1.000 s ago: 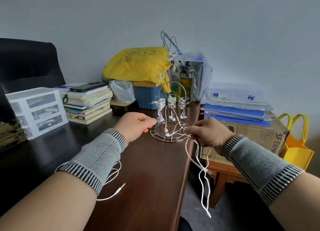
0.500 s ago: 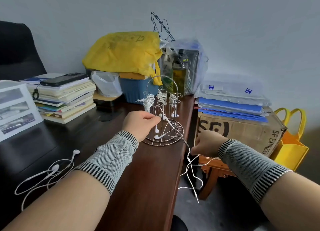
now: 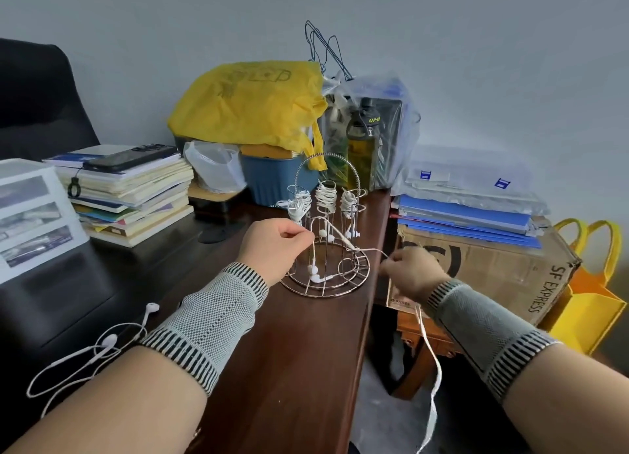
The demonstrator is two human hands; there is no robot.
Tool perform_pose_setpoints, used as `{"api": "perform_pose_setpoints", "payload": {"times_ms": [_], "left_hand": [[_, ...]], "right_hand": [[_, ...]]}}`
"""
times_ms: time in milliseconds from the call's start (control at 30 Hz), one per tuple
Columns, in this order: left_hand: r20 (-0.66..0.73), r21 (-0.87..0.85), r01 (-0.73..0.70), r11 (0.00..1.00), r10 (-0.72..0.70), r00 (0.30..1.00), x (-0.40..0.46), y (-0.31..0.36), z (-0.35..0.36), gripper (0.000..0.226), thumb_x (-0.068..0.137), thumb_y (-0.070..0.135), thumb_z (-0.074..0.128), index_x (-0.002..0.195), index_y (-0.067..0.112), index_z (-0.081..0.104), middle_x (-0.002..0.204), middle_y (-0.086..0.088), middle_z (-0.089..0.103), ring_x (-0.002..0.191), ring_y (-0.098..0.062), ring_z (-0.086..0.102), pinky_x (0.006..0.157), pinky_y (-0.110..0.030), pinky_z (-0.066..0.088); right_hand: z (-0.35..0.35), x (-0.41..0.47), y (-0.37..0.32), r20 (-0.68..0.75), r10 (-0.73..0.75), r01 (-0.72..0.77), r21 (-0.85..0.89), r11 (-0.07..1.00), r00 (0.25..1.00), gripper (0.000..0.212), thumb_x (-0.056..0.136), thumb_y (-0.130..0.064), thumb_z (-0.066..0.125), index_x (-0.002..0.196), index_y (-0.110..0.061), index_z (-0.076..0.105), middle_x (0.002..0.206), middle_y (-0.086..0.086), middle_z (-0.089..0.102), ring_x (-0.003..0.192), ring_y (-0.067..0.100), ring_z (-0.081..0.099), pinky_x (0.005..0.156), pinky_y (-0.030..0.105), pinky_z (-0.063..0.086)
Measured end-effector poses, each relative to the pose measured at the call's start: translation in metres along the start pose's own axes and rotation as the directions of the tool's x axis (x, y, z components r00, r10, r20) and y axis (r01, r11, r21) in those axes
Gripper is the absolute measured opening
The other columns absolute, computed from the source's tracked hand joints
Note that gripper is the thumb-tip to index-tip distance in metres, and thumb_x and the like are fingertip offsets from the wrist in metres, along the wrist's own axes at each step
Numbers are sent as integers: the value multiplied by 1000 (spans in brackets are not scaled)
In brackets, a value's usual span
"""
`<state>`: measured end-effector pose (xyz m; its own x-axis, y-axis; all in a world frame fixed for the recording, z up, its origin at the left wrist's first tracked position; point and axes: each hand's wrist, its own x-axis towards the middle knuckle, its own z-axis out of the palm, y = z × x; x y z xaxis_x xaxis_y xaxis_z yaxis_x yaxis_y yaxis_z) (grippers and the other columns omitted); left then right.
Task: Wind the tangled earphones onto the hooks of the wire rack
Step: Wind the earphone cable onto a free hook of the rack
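Observation:
The wire rack (image 3: 325, 280) stands near the right edge of the brown desk (image 3: 299, 368), with three of its top hooks wound with white cable (image 3: 326, 196). My left hand (image 3: 275, 249) pinches a white earphone cord beside the rack's left side; two earbuds (image 3: 315, 274) hang below it onto the rack's base. My right hand (image 3: 413, 273) grips the same cord to the right of the rack, past the desk edge, and the rest of the cord (image 3: 430, 368) trails down toward the floor. Another white earphone set (image 3: 102, 348) lies loose on the desk at the lower left.
Behind the rack stand a blue tub (image 3: 275, 181) under a yellow bag (image 3: 248, 103), a clear bag with a bottle (image 3: 366, 137), and stacked books (image 3: 132, 195) with a phone on top. A drawer unit (image 3: 30, 212) sits left. A cardboard box (image 3: 486, 273) with folders stands right.
My right hand has risen from below the desk edge to level with the rack's base, pulling the cord taut. My left hand has closed onto the cord at the rack.

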<state>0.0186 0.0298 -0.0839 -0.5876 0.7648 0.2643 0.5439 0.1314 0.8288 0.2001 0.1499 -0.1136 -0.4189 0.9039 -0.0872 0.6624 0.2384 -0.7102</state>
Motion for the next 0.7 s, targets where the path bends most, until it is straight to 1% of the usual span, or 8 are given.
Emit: {"api": "perform_pose_setpoints", "payload": {"times_ms": [67,133,200,267,333,433,567,700], "left_hand": [[-6,3,-8,1000,8,1000,2,2,-1,6,81,26,70,76,29,73,76,12,71,76,-6,65,69,-22,51],[-16,5,-13,1000,13,1000,3,5,-2,12,83,24,68,73,30,71,76,12,71,77,-5,65,70,-22,51],[-28,4,-13,1000,13,1000,4,8,-3,16,86,21,65,74,31,70,78,13,70,78,-6,64,70,-22,51],[-30,4,-8,1000,8,1000,4,10,-4,18,89,17,60,83,29,72,85,14,68,79,-9,65,72,-25,53],[-30,6,-10,1000,10,1000,3,12,-5,23,90,12,55,95,25,73,87,15,65,81,-11,64,73,-26,53],[-32,-18,5,1000,-5,999,2,16,-7,22,89,12,55,95,25,72,85,14,65,81,-14,65,73,-28,53],[56,23,49,999,-50,997,3,16,-6,8,86,27,67,84,26,74,90,13,71,85,-17,67,82,-35,56],[113,118,62,991,-75,991,2,13,0,20,83,42,71,87,23,78,87,1,73,90,-19,68,88,-37,54]], "right_hand": [[-14,-6,-21,-54,-94,99,91,991,994,27,92,-22,55,85,1,68,65,7,60,55,16,51,58,38,57],[-26,-12,-43,-101,-187,198,115,973,977,26,89,-20,57,82,1,70,50,-3,55,45,12,45,46,29,42],[-33,-16,-62,-130,-256,272,122,954,958,27,85,-23,59,77,1,70,44,-5,49,40,11,39,44,25,33],[-36,-16,-76,-125,-306,321,119,940,944,31,85,-25,61,76,3,69,55,7,52,44,16,40,47,29,36],[-36,-14,-86,-138,-332,339,25,941,933,32,87,-24,60,81,6,68,65,16,58,52,22,49,53,36,48],[-38,-8,-99,-221,-357,338,-119,934,908,32,89,-23,57,86,7,69,78,20,68,71,31,65,72,45,58],[-43,-3,-115,-294,-386,356,-151,922,874,31,88,-22,59,84,7,69,74,22,67,62,22,56,68,39,57],[-48,-2,-129,-338,-426,394,-161,905,839,29,85,-21,59,80,6,70,80,24,69,60,21,54,64,38,56]]}}
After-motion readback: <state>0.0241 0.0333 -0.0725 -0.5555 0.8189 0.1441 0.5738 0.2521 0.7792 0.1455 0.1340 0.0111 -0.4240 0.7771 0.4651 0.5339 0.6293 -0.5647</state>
